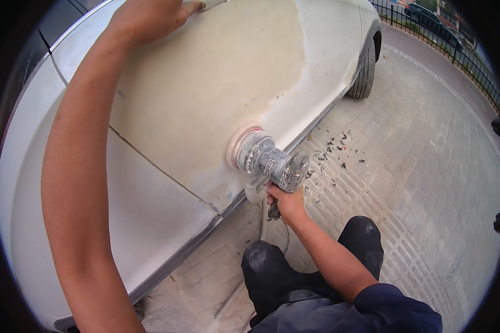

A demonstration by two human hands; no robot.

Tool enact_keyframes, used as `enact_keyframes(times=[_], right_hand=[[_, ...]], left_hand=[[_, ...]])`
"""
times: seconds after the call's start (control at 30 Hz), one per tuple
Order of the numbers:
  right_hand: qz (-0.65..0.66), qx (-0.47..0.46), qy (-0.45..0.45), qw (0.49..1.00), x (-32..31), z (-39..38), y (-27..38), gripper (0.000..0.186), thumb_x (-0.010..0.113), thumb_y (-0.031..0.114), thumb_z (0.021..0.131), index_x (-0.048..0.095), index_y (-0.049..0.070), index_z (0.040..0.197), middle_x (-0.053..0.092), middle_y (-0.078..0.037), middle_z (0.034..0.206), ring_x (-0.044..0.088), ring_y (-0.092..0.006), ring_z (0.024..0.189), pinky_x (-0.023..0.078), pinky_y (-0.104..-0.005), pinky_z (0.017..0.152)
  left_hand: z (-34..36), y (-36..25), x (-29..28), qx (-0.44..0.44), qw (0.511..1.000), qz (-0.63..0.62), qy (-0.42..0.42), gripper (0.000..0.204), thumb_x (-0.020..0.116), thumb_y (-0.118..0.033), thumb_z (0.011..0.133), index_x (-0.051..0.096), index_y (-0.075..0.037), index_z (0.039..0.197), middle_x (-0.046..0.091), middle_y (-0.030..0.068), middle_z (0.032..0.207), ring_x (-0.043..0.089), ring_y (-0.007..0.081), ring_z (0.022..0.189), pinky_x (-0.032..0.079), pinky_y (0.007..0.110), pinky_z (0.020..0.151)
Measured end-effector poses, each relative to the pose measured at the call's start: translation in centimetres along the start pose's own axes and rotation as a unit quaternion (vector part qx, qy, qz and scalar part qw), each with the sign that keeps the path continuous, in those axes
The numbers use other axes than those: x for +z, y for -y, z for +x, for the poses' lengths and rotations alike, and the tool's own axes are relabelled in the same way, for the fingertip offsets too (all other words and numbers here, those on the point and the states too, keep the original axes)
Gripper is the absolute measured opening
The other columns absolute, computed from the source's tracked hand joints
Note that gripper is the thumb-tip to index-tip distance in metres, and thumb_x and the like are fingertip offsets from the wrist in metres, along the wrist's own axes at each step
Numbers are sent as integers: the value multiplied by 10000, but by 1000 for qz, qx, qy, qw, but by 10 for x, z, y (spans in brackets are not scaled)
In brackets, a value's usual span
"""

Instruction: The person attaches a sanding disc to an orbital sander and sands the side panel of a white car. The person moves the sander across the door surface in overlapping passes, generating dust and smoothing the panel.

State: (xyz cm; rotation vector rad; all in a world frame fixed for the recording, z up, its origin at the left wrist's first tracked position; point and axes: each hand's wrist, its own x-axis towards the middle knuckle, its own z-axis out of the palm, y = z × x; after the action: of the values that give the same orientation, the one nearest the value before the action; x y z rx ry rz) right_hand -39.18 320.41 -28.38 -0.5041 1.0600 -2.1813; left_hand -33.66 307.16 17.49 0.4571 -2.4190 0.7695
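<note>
the right hand [283, 201] grips the handle of a dusty sander [266, 161], its pad flat against the filler patch [205, 94] low on the white car door [150, 183]. the left hand [147, 19] rests spread at the door's far upper edge. tilting the pad could gouge the filler; the hose [261, 222] near the knees [272, 261] could snag.

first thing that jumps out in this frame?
The dusty sander at centre, held by the right hand, its round pad pressed to the lower edge of a white car's side. Around it spreads a big beige filler patch; the left hand rests on the panel at top.
</note>
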Motion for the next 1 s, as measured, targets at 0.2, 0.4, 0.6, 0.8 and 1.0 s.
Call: enact_keyframes(times=[0.2,0.4,0.6,0.8,1.0], right_hand=[[-29,15,-1,999,-15,9,12,93,723,-83,898,715,1,935,687,-53,781,618,-148,590,486,-323,531],[-62,14,-4,998,-10,-1,6,102,734,-78,877,721,1,941,694,-48,784,610,-134,583,493,-325,527],[-62,-5,7,998,-13,5,12,113,732,-86,879,721,-8,960,697,-37,782,622,-131,592,495,-322,526],[-69,-5,7,998,-9,1,7,119,753,-67,908,724,-10,1009,706,-46,790,629,-131,592,498,-324,531],[-114,39,15,993,-12,-3,2,192,737,-104,885,709,-7,1048,702,-70,853,631,-157,618,514,-323,544]], left_hand=[[-5,-3,1,22,999,19,-28,487,774,-250,1002,612,-65,1423,756,283,1197,686,485,1197,539,549,1061],[-2,-8,-4,-18,1000,3,3,491,780,-252,1003,618,-54,1422,756,278,1208,687,483,1198,537,540,1068],[2,-10,-4,-23,1000,3,4,503,782,-251,1003,619,-58,1437,756,279,1208,687,481,1203,538,531,1073],[-6,-7,-3,8,1000,14,-25,498,782,-252,1001,621,-59,1432,748,281,1227,676,478,1222,532,535,1076],[-2,-7,-1,10,999,25,-31,492,786,-243,995,623,-57,1420,752,284,1202,680,486,1207,535,541,1063]])
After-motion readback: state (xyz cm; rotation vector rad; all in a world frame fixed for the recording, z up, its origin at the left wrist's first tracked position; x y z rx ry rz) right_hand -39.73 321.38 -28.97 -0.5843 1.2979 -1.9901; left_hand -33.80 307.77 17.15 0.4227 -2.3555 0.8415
